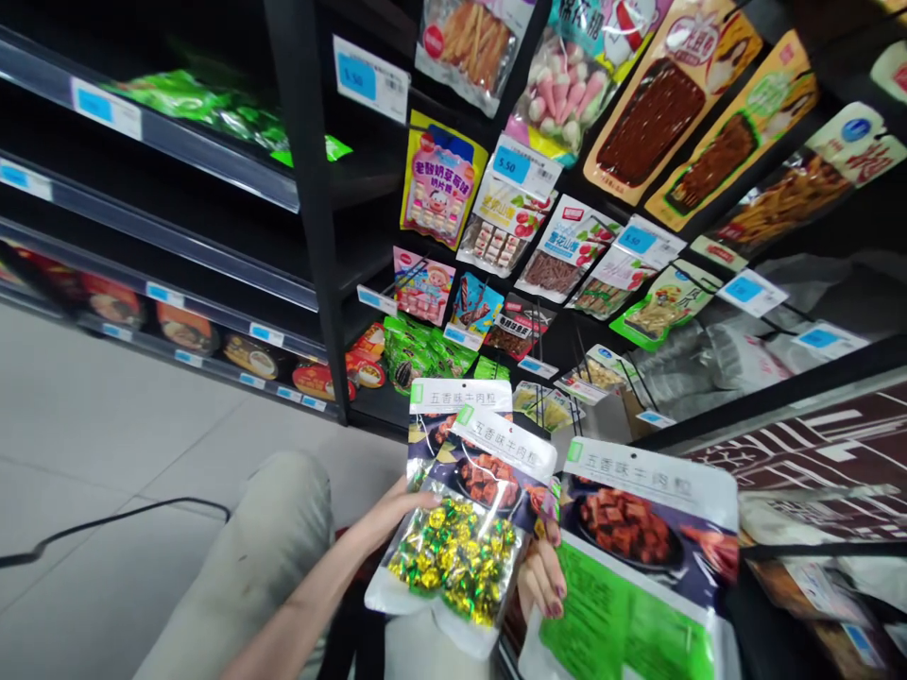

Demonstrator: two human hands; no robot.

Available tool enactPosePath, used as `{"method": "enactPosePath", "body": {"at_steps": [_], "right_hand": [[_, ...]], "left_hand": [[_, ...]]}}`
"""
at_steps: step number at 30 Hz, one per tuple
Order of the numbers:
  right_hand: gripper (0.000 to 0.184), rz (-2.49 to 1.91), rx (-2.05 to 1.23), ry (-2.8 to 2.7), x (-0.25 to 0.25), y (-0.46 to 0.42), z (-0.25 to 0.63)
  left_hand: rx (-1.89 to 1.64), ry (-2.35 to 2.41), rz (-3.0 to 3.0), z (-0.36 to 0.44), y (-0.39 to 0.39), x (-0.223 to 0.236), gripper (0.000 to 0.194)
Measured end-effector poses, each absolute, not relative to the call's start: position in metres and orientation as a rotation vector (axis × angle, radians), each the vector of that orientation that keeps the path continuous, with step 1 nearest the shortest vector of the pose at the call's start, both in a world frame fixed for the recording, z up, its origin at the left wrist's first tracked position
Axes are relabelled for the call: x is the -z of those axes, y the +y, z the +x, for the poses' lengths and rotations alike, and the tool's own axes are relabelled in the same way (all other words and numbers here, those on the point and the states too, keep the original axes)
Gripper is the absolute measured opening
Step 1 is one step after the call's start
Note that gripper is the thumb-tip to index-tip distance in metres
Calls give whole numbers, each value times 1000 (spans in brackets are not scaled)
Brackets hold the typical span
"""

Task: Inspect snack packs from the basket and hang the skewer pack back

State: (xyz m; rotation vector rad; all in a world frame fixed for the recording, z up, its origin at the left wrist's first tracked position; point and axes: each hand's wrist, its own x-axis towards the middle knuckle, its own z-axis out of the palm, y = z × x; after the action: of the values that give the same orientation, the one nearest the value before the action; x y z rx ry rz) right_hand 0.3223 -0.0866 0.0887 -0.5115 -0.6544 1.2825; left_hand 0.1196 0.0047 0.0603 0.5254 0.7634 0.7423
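Observation:
My left hand (402, 502) is closed on the left edge of two overlapping snack bags (460, 529). They are white-topped with dark meat pictures, and the front one has a clear window full of green and gold wrapped pieces. The fingers of my right hand (542, 578) curl over the left edge of a third, larger bag of the same kind (638, 538), which shows a green back panel low down. The rest of that hand and its arm are hidden behind the bag. All three bags are held up in front of the snack display.
Black shelving (312, 236) carries hanging snack packets (443, 179) on pegs with blue price tags (511, 165). Bowl noodles (184, 326) line the low left shelf. My knee in light trousers (276, 529) is lower centre. A black cable (106, 521) lies on the pale tiled floor.

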Motion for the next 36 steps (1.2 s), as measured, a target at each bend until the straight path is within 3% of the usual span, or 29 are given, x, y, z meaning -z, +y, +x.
{"method": "enactPosePath", "body": {"at_steps": [3, 6, 22, 36], "right_hand": [[18, 500, -1537, -270, -94, -87, 303], [16, 822, -1546, -130, -97, -86, 283], [10, 213, -1392, -265, -100, -86, 249], [10, 221, -1430, -147, -97, -86, 254]], "left_hand": [[-731, 766, 525, 121, 5, -62, 58], [-719, 778, 527, 122, 5, -63, 61], [-750, 783, 546, 124, 4, -64, 60], [-715, 781, 519, 124, 2, -65, 49]]}}
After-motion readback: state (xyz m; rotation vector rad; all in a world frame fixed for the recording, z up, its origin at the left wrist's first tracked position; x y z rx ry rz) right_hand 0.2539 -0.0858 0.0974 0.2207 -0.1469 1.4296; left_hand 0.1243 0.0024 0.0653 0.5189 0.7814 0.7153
